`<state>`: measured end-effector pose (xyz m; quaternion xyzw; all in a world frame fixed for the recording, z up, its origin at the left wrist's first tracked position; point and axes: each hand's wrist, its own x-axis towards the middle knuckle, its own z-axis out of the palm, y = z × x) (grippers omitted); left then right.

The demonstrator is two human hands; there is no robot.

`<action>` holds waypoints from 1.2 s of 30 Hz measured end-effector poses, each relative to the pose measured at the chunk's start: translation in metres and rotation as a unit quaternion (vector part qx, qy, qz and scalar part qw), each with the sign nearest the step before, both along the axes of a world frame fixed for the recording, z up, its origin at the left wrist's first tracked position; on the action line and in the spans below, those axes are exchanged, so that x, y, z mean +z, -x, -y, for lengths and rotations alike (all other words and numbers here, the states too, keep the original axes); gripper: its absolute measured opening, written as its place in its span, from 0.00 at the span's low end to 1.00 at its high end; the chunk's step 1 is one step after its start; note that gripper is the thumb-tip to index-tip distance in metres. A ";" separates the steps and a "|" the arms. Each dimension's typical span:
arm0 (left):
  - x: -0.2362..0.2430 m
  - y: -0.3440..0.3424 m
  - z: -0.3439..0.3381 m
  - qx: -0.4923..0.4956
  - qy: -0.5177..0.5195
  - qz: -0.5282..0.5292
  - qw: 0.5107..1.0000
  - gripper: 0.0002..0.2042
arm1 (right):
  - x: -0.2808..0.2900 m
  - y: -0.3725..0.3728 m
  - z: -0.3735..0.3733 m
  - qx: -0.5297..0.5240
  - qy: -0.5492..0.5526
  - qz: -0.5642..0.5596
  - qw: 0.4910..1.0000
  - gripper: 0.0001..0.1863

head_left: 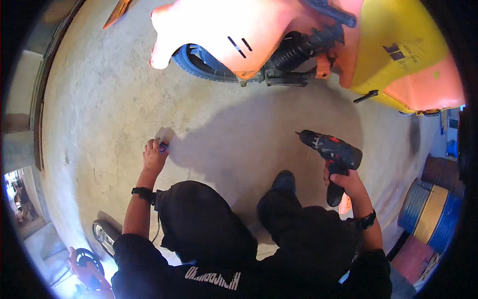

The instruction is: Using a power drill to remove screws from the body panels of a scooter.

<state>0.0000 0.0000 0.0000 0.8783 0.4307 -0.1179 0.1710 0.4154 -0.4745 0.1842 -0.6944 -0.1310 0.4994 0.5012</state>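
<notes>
My right hand is wrapped round the grip of a black cordless drill with red accents. A thin bit sticks out of its chuck and points left, above the concrete floor. Farther left, my left hand is closed on a small dark object with a reddish-purple part; its kind is too small to make out. Ahead of both hands stands a motorbike with pale orange body panels, a black tyre and a black ribbed part. Neither hand touches it.
A yellow and orange body section extends at the far right. Blue drums with a yellow band stand at right. A black ring-shaped thing and an oval metal-and-black part are at lower left. An orange-brown flat piece lies far left.
</notes>
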 end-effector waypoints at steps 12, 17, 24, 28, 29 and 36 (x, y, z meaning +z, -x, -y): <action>0.325 -0.178 0.033 -0.147 0.276 0.246 0.918 0.14 | 0.242 0.004 0.033 -0.079 -0.218 0.165 0.959 0.28; 0.349 -0.255 0.064 -0.180 0.505 0.244 0.808 0.12 | 0.205 -0.002 0.015 -0.140 -0.346 0.043 0.927 0.44; 0.240 -0.399 0.163 -0.085 0.661 0.224 0.711 0.11 | 0.121 -0.055 0.006 -0.136 -0.275 -0.011 0.952 0.33; 0.187 -0.406 0.203 0.055 0.732 0.268 0.624 0.14 | 0.073 -0.061 -0.012 -0.168 -0.256 -0.079 0.949 0.30; 0.174 -0.404 0.211 0.065 0.749 0.255 0.608 0.14 | 0.059 -0.063 -0.015 -0.168 -0.263 -0.100 0.945 0.30; 0.164 -0.418 0.238 0.127 0.744 0.300 0.584 0.17 | 0.011 -0.045 -0.040 -0.159 -0.328 -0.162 0.917 0.28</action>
